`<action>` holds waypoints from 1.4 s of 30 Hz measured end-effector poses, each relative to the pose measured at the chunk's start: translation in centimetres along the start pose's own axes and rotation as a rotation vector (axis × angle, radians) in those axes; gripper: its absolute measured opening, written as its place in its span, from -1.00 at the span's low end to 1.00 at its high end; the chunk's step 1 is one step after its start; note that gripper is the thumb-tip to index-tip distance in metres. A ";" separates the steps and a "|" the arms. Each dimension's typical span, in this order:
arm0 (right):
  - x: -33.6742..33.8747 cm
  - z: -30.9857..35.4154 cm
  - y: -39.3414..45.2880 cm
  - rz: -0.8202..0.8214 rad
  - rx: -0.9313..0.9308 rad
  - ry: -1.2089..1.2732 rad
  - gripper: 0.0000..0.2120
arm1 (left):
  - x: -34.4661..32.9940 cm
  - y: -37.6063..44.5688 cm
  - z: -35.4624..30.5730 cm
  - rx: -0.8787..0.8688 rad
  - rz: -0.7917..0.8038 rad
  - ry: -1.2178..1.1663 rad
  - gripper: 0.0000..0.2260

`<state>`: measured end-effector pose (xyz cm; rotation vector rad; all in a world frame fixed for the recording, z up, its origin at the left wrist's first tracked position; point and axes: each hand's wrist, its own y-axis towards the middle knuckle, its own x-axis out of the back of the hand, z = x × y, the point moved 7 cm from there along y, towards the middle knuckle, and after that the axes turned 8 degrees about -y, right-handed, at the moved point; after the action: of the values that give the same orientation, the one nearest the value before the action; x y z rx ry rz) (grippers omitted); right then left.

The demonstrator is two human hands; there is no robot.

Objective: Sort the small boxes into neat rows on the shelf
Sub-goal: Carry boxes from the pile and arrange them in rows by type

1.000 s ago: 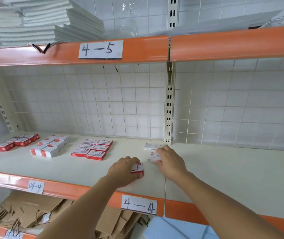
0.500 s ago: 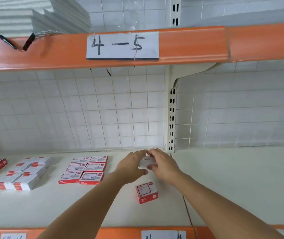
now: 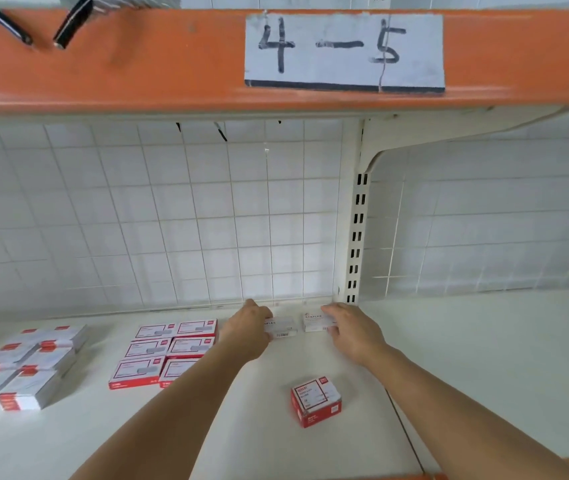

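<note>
Closest to the front edge of the shelf (image 3: 484,358) sits one red box (image 3: 316,406), a bit turned, all by itself between the two bare arms. It touches nothing. Farther in on the left, a block of red and white boxes (image 3: 167,353) lies flat in two tidy rows, side by side and touching. Nearer the left edge of the shelf is a group of white boxes with red ends (image 3: 23,368), lined up in rows too. Both arms reach toward the back edge of the shelf. The left hand (image 3: 246,336) holds a white box (image 3: 281,327) with its fingers curled round the left end of it. The right hand (image 3: 352,332) holds a second white box (image 3: 316,322) with its fingers bent round the right end. The two white boxes sit on the shelf, just beside each other with a small gap, close to the back edge. Both have the word STAPLES on top. Behind them stands a white wire grid (image 3: 172,220) in front of a tiled wall, and a cream post with slots (image 3: 355,244) rises at the back. High above runs an orange beam (image 3: 137,64) with a paper label (image 3: 343,51) that reads 4-5.
</note>
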<state>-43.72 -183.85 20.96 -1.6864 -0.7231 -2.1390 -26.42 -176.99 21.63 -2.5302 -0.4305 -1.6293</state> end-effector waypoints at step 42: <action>1.9 6.6 -10.4 0.025 0.408 -0.014 -0.55 | 3.1 -10.5 -0.4 0.059 -0.151 0.062 -0.62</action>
<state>-44.54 -171.43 21.92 -1.4815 -1.0524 -1.8086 -28.60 -166.52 23.93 -2.4512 -0.6670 -1.7121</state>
